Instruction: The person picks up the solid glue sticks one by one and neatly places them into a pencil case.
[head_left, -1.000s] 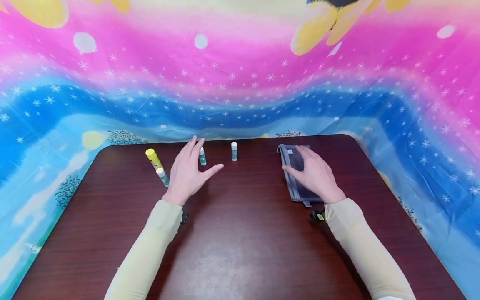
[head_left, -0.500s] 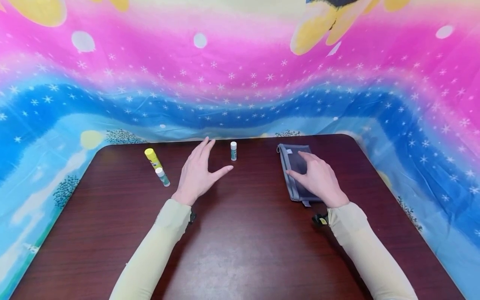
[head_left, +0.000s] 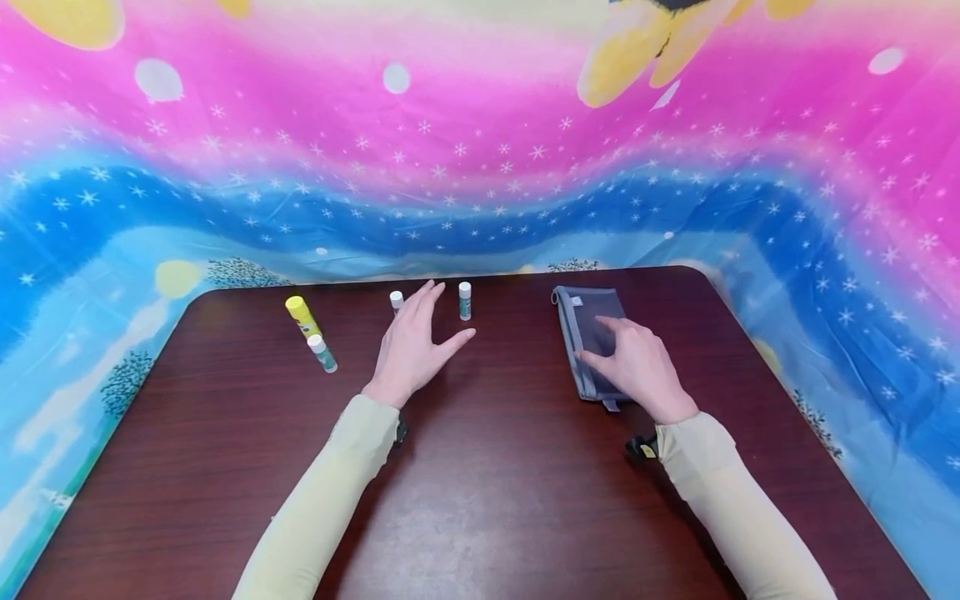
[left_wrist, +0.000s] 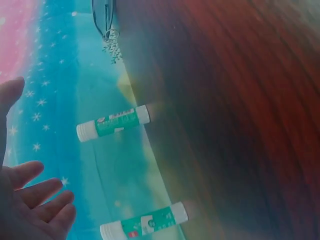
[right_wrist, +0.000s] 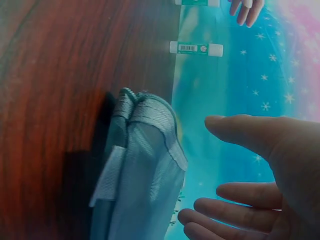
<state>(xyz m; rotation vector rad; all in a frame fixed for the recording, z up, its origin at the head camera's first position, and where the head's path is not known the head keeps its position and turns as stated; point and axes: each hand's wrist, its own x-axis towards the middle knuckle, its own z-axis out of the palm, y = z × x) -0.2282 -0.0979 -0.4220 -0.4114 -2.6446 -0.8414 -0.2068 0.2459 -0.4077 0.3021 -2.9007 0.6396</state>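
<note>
My left hand (head_left: 411,350) hovers over the back middle of the table, thumb spread from straight fingers, holding nothing. Just right of its fingertips stands a green-and-white glue stick (head_left: 465,302). A second glue stick (head_left: 397,300) is mostly hidden behind that hand, its white cap showing; both stand upright in the left wrist view. Over a grey mesh zipper pouch (head_left: 600,302) is my right hand (head_left: 641,367), thumb and fingers apart and nothing held. In the right wrist view a gap separates the hand from the pouch (right_wrist: 145,170).
Farther left, a yellow glue stick (head_left: 301,315) stands behind another green-and-white glue stick (head_left: 323,355). The dark wooden table (head_left: 480,492) meets a patterned cloth (head_left: 450,225) at its back and sides.
My left hand has drifted right, away from the left pair of glue sticks and across the one behind it. The right hand has shifted slightly toward me and right over the pouch.
</note>
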